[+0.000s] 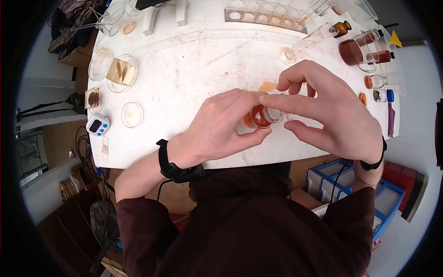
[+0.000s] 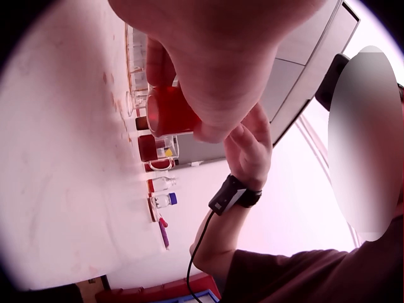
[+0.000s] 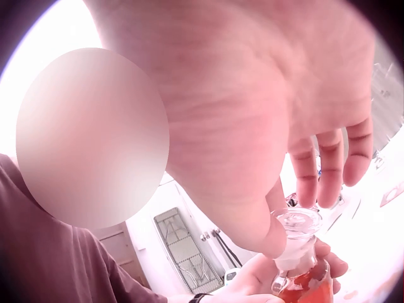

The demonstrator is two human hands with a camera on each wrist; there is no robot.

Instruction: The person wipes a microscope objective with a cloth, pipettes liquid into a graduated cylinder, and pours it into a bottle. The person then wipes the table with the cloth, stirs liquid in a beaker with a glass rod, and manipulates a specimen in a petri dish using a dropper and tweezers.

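My left hand (image 1: 217, 124) grips a small glass bottle of red liquid (image 1: 261, 117) near the front edge of the table, thumb and fingers on either side. In the left wrist view the bottle (image 2: 169, 112) lies tilted in that hand (image 2: 221, 63). My right hand (image 1: 334, 113) is at the bottle's neck. The right wrist view has its thumb and index finger (image 3: 252, 126) pinching the clear glass stopper (image 3: 298, 221), which sits in the neck above the red liquid (image 3: 309, 287); the other fingers hang bent. The index fingertip is partly hidden.
Petri dishes (image 1: 132, 114) and a white timer (image 1: 98, 124) stand at the left. At the back is a rack of tubes (image 1: 263, 18). A measuring cylinder (image 1: 314, 39), a jug of red liquid (image 1: 351, 51) and small bottles (image 1: 383, 95) stand right. An orange stain (image 1: 267, 86) lies behind the hands.
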